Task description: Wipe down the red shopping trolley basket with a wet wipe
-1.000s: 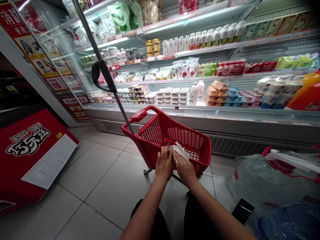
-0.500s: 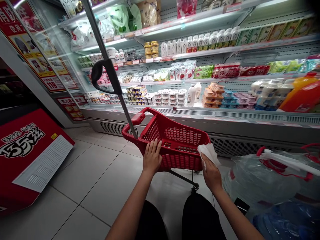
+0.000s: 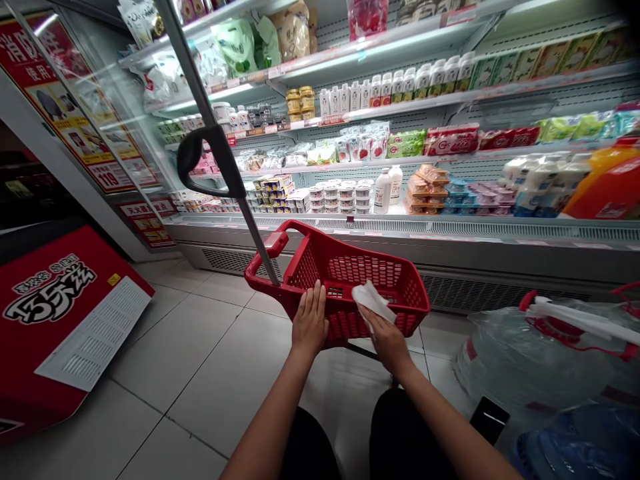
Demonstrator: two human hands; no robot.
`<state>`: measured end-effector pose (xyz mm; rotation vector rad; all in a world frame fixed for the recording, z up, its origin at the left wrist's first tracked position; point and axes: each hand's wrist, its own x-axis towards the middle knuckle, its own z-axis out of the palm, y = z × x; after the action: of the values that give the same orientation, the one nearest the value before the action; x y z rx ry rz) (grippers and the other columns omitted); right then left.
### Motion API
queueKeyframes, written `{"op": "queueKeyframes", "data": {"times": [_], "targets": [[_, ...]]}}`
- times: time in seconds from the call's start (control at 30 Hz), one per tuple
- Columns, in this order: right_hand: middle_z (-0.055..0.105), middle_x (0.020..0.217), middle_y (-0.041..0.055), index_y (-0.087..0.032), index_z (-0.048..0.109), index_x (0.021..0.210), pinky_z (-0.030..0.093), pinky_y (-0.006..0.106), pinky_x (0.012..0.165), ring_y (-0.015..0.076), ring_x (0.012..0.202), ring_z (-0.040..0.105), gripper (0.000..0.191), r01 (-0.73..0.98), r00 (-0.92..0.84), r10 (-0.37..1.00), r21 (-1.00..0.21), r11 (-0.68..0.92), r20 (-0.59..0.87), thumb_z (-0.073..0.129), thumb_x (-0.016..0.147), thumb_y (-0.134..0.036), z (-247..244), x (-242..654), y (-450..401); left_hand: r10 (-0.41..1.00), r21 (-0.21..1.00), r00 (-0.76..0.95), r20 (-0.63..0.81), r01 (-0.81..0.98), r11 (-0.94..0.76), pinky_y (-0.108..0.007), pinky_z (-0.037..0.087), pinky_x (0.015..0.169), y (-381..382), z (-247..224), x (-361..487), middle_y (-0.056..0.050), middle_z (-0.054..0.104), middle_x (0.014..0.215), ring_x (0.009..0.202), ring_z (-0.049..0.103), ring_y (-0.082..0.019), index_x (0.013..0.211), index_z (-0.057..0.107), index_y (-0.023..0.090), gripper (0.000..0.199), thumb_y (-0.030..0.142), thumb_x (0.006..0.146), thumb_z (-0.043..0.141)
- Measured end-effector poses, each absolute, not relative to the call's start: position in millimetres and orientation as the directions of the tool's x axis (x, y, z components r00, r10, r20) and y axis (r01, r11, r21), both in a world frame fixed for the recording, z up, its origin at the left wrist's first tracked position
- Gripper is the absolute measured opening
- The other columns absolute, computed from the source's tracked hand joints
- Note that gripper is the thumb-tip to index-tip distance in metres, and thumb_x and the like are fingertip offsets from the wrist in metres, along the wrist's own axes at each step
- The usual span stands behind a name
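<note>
A red plastic shopping basket [image 3: 350, 267] on a wheeled frame stands in front of me, with a grey pull handle [image 3: 215, 160] rising at its left end. My left hand [image 3: 309, 321] lies flat with fingers stretched against the near side of the basket, close to its left end. Further right along the same near rim, my right hand [image 3: 389, 337] holds a white cloth or tissue [image 3: 373, 301] against the basket. The fingertips of that hand are partly covered by the white material. Inside, the basket shows its perforated walls.
A refrigerated shelf [image 3: 350, 223] with dairy cups, bottles and packs runs behind the basket. Large wrapped water bottles [image 3: 540, 360] stand at right, beside a dark phone-like object [image 3: 489, 419]. A red box-shaped unit [image 3: 70, 320] stands at left on the tiled floor [image 3: 185, 373].
My right hand has slid left along the near rim with the white cloth, from the basket's right corner towards its middle. My left hand has stayed nearly in place.
</note>
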<state>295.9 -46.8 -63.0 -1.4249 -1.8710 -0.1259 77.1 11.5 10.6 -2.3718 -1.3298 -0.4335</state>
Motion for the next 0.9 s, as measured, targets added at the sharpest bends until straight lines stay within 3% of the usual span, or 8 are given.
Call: {"op": "queueKeyframes", "data": {"times": [0.17, 0.3, 0.47, 0.63, 0.8, 0.9], "targets": [[0.056, 0.152, 0.006, -0.026, 0.039, 0.159, 0.055, 0.045, 0.104, 0.0279, 0.134, 0.059, 0.051, 0.874, 0.121, 0.807, -0.448, 0.189, 0.577, 0.034, 0.109, -0.032, -85, 363, -74, 0.748, -0.157, 0.477, 0.461, 0.874, -0.46, -0.047, 0.018, 0.13, 8, 7, 81, -0.015, 0.013, 0.172, 0.157, 0.025, -0.032, 0.165, 0.011, 0.007, 0.097, 0.015, 0.079, 0.057], [0.05, 0.157, 0.0072, -0.023, 0.04, 0.159, 0.048, 0.048, 0.114, 0.0264, 0.143, 0.049, 0.052, 0.813, 0.237, 0.788, -0.56, 0.159, 0.568, 0.031, 0.11, -0.036, -80, 362, -67, 0.75, -0.146, 0.457, 0.478, 0.884, -0.445, -0.047, 0.017, 0.131, 3, 2, 92, -0.014, 0.009, 0.173, 0.157, 0.024, -0.031, 0.165, 0.0, 0.009, 0.104, 0.012, 0.077, 0.055], [0.048, 0.158, 0.0071, -0.023, 0.041, 0.159, 0.043, 0.045, 0.119, 0.0234, 0.146, 0.045, 0.051, 0.758, 0.094, 0.788, -0.557, 0.34, 0.608, 0.031, 0.109, -0.031, -55, 288, -39, 0.743, -0.164, 0.454, 0.492, 0.886, -0.433, -0.047, 0.02, 0.13, -3, -2, 105, -0.015, 0.009, 0.173, 0.156, 0.025, -0.032, 0.165, -0.003, 0.008, 0.101, 0.012, 0.081, 0.054], [0.052, 0.156, 0.006, -0.026, 0.036, 0.161, 0.045, 0.044, 0.118, 0.0225, 0.143, 0.05, 0.052, 0.704, -0.076, 0.785, -0.525, 0.479, 0.615, 0.032, 0.108, -0.027, -36, 241, -27, 0.722, -0.167, 0.468, 0.509, 0.877, -0.45, -0.046, 0.024, 0.129, -7, -2, 109, -0.015, 0.013, 0.172, 0.158, 0.021, -0.029, 0.165, 0.0, 0.007, 0.086, 0.015, 0.092, 0.045], [0.057, 0.152, 0.0058, -0.027, 0.04, 0.159, 0.048, 0.045, 0.115, 0.0234, 0.138, 0.055, 0.052, 0.756, -0.09, 0.79, -0.475, 0.45, 0.606, 0.034, 0.108, -0.026, -53, 296, -26, 0.654, -0.148, 0.559, 0.509, 0.806, -0.574, -0.042, 0.019, 0.131, -13, 12, 75, -0.009, 0.022, 0.172, 0.159, 0.021, -0.023, 0.166, 0.008, 0.014, 0.09, 0.011, 0.086, 0.049], [0.058, 0.15, 0.0073, -0.025, 0.043, 0.158, 0.049, 0.045, 0.114, 0.0247, 0.137, 0.056, 0.051, 0.796, 0.006, 0.808, -0.492, 0.353, 0.589, 0.035, 0.108, -0.03, -65, 338, -24, 0.62, -0.073, 0.415, 0.666, 0.863, -0.5, -0.049, 0.018, 0.131, -9, 28, 36, -0.011, 0.034, 0.167, 0.158, 0.022, -0.026, 0.165, 0.014, 0.018, 0.079, 0.02, 0.094, 0.051]]}}
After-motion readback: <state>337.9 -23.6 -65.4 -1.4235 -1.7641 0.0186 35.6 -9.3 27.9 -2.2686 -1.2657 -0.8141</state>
